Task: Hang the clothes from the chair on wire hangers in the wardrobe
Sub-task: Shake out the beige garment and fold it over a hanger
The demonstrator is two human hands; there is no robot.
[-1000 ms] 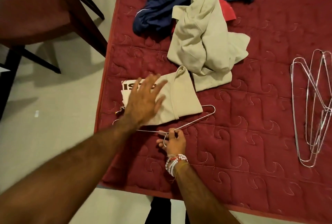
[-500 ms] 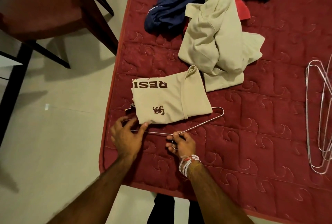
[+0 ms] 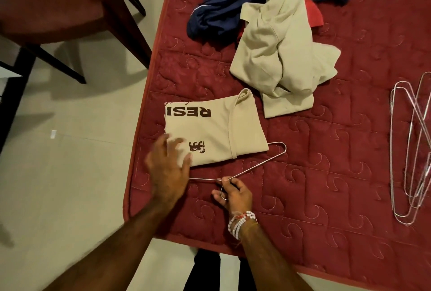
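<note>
Bed, mid-chore — a folded beige T-shirt lies across a wire hanger near its edge. Left hand spreads its fingers at the shirt's near corner; right hand pinches the hanger's neck. Next, likely: lift by the hook, shirt kept from sliding.
</note>
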